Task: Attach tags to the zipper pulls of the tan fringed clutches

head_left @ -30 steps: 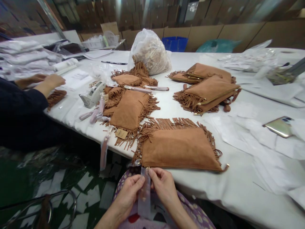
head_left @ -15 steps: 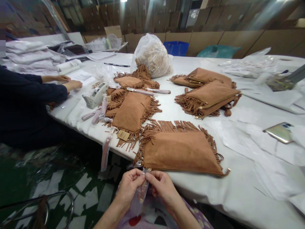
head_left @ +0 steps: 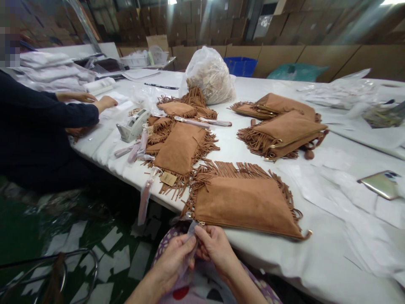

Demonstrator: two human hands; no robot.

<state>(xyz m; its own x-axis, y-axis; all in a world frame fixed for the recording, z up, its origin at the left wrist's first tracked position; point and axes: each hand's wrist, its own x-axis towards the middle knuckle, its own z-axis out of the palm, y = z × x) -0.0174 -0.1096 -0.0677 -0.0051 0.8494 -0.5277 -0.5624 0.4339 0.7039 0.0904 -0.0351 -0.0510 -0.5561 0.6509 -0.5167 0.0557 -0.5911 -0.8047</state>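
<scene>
A brown suede fringed pouch (head_left: 245, 202) lies flat at the table's front edge, its zipper side towards me. Just below its left corner, a clear plastic sleeve (head_left: 192, 228) hangs over the edge. My left hand (head_left: 171, 258) is closed around the sleeve's middle. The thumb and fingers of my right hand (head_left: 217, 248) pinch it higher up, close to the zipper end. What lies inside the sleeve is mostly hidden by my fingers. Left of this pouch rests another fringed pouch (head_left: 180, 147) with a tan paper tag (head_left: 168, 179) and a plastic-wrapped strap (head_left: 145, 200) dangling off the table.
More fringed pouches (head_left: 292, 128) are stacked at the right. A tape dispenser (head_left: 133, 126) stands left of the middle pile, and a stuffed plastic bag (head_left: 210, 76) sits behind it. A phone (head_left: 379, 184) lies among white sheets. At far left, a co-worker's hands (head_left: 106, 102) handle white material.
My left hand has slid down and wrapped around the sleeve, where before it pinched the top. My right hand still pinches near the top. The view has shifted slightly.
</scene>
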